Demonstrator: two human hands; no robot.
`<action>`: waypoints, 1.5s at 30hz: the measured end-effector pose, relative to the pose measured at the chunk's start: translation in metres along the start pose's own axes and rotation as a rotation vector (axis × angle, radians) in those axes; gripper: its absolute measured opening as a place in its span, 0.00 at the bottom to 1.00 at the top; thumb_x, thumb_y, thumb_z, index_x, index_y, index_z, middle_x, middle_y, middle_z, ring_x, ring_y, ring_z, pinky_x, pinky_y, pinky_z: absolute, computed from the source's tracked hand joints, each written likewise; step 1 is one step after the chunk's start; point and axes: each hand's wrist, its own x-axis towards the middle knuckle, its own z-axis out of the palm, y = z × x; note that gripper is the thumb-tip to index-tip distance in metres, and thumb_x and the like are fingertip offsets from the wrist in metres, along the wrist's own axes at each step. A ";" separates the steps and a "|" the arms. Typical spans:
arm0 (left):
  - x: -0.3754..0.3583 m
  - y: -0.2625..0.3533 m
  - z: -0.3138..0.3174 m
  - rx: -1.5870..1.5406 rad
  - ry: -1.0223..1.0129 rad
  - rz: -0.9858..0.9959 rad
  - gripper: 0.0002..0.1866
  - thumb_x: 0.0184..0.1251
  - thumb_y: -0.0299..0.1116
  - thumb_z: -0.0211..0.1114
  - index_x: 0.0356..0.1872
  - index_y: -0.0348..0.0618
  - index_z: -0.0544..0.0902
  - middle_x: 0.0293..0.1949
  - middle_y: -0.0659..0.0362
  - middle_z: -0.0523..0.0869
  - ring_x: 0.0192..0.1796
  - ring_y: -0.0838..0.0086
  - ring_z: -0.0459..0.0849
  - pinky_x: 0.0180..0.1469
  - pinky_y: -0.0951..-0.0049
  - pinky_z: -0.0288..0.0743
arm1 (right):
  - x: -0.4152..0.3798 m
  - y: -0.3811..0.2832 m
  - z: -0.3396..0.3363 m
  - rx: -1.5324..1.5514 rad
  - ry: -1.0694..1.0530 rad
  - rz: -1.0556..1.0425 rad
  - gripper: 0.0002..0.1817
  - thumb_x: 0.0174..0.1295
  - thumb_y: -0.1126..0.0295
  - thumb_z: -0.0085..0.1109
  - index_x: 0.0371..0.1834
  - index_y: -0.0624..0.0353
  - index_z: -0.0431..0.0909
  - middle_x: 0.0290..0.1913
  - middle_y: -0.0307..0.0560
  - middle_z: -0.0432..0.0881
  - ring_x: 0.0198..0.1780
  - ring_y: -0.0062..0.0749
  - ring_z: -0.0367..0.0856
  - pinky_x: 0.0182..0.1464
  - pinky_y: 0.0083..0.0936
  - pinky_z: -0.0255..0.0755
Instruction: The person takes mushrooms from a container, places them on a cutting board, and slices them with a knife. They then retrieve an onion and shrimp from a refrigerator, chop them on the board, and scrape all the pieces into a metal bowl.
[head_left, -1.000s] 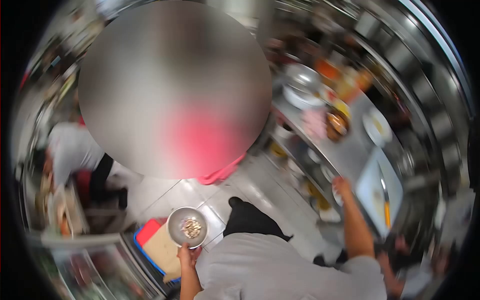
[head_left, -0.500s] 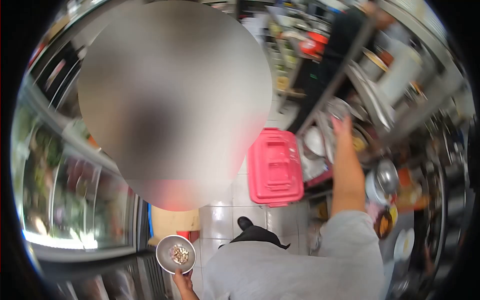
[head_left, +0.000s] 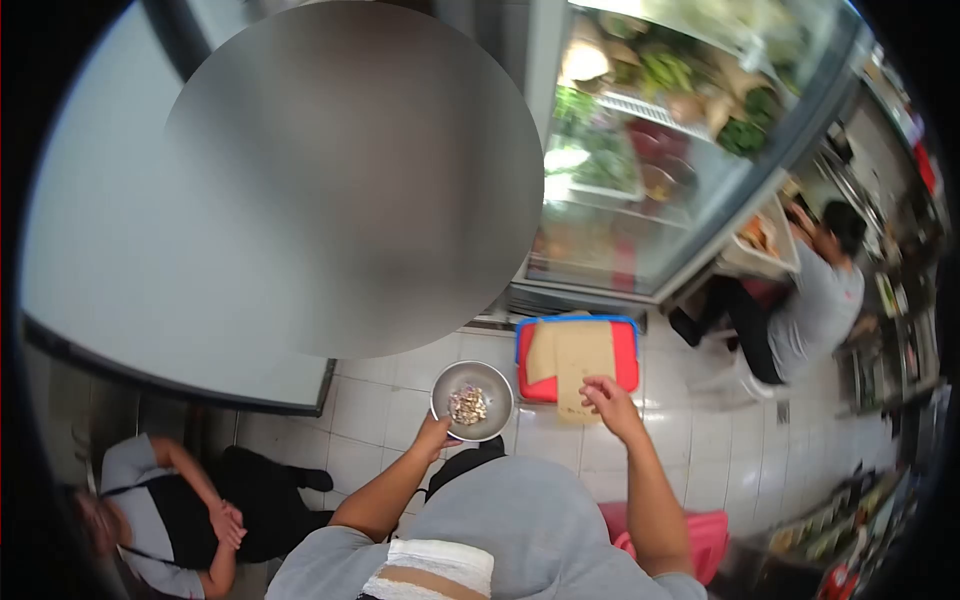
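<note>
My left hand (head_left: 435, 437) grips the near rim of a round metal bowl (head_left: 444, 385), held out in front of my body. Small chopped pieces (head_left: 467, 405), pale with some purplish bits, lie in the bottom of the bowl. My right hand (head_left: 608, 402) hovers in front of me with its fingers loosely bent and apart, nothing visible between them. In this view it overlaps the near edge of a brown cardboard sheet (head_left: 585, 355), which lies over a red container (head_left: 627, 358) with a blue rim.
A glass-door fridge (head_left: 640, 225) with vegetables and tubs stands ahead. At right, a seated person (head_left: 815, 300) is beside a white crate (head_left: 757, 262) of food. Another person (head_left: 150, 510) is at lower left. A pink plastic container (head_left: 708, 540) sits behind my right arm. A blurred disc covers the upper left.
My view has swung round to the fridge and the red container. My right hand has come back from the cluttered shelf to the front of my body. The bowl stays in my left hand.
</note>
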 end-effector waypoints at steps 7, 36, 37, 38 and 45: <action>0.009 0.009 -0.060 -0.165 0.152 0.050 0.30 0.62 0.26 0.50 0.67 0.46 0.58 0.56 0.48 0.75 0.45 0.59 0.85 0.39 0.59 0.86 | 0.086 -0.156 0.065 -0.141 -0.170 -0.259 0.15 0.68 0.65 0.56 0.53 0.62 0.76 0.40 0.41 0.82 0.40 0.23 0.80 0.42 0.21 0.73; 0.094 0.157 -0.165 -0.706 0.457 0.197 0.30 0.61 0.26 0.50 0.67 0.42 0.57 0.57 0.46 0.74 0.48 0.53 0.83 0.48 0.51 0.82 | 0.405 -0.237 0.269 -0.793 -0.720 -0.485 0.17 0.61 0.57 0.58 0.46 0.57 0.80 0.43 0.56 0.83 0.46 0.51 0.81 0.49 0.38 0.73; 0.097 0.155 -0.166 -0.718 0.461 0.193 0.30 0.61 0.26 0.50 0.67 0.42 0.57 0.57 0.46 0.74 0.48 0.53 0.83 0.48 0.51 0.82 | 0.426 -0.246 0.289 -0.826 -0.684 -0.489 0.17 0.61 0.57 0.57 0.44 0.58 0.81 0.43 0.58 0.82 0.47 0.53 0.81 0.49 0.39 0.73; 0.100 0.150 -0.167 -0.746 0.462 0.179 0.30 0.61 0.26 0.50 0.68 0.43 0.58 0.57 0.46 0.74 0.49 0.54 0.82 0.48 0.52 0.82 | 0.454 -0.249 0.311 -0.693 -0.484 -0.710 0.16 0.61 0.59 0.56 0.41 0.61 0.81 0.44 0.61 0.81 0.47 0.57 0.80 0.49 0.43 0.73; 0.101 0.104 -0.168 -0.805 0.509 0.090 0.31 0.62 0.25 0.50 0.68 0.45 0.57 0.60 0.48 0.73 0.54 0.56 0.80 0.47 0.55 0.83 | 0.631 -0.358 0.428 -1.038 0.090 -1.163 0.29 0.65 0.50 0.49 0.61 0.60 0.73 0.62 0.67 0.72 0.67 0.50 0.67 0.69 0.40 0.57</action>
